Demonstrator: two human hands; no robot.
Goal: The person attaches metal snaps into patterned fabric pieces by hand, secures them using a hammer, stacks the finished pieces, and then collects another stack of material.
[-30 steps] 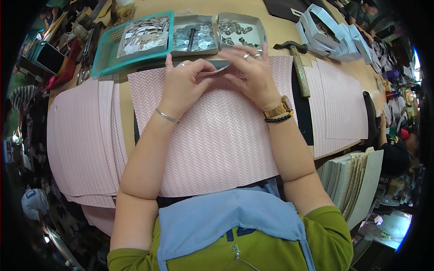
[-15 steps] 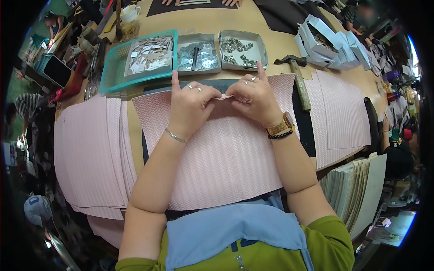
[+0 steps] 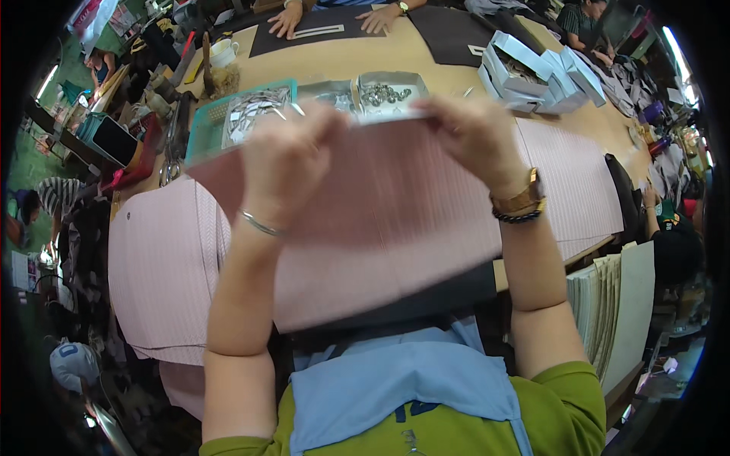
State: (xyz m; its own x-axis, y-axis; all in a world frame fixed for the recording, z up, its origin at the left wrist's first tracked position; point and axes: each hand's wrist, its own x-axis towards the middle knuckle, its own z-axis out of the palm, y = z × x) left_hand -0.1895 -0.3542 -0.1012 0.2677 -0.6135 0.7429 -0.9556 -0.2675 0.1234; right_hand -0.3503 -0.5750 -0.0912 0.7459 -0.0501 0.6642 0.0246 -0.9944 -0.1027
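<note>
A pink sheet with a herringbone texture (image 3: 380, 266) is raised off the table along its far edge, its upper part blurred by motion. My left hand (image 3: 293, 156) is closed on that edge near its left part. Farther right, my right hand (image 3: 479, 137) grips the same edge, its fingers smeared. Beneath the sheet's near edge shows a black mat (image 3: 433, 300). A stack of similar pink sheets (image 3: 160, 266) lies to the left, and more pink sheets (image 3: 574, 186) lie to the right.
Beyond my hands stand a teal basket (image 3: 201, 125) of pale pieces and an open box (image 3: 414, 80) of metal fittings. Light blue boxes (image 3: 525, 99) sit at far right. Across the table, another person's hands (image 3: 285, 19) rest on a dark sheet (image 3: 304, 44). Upright boards (image 3: 631, 296) stand lower right.
Both hands have moved apart and lifted the pink sheet's far edge, so it now partly covers the boxes. The hammer no longer shows. The other person's hands have come further into view.
</note>
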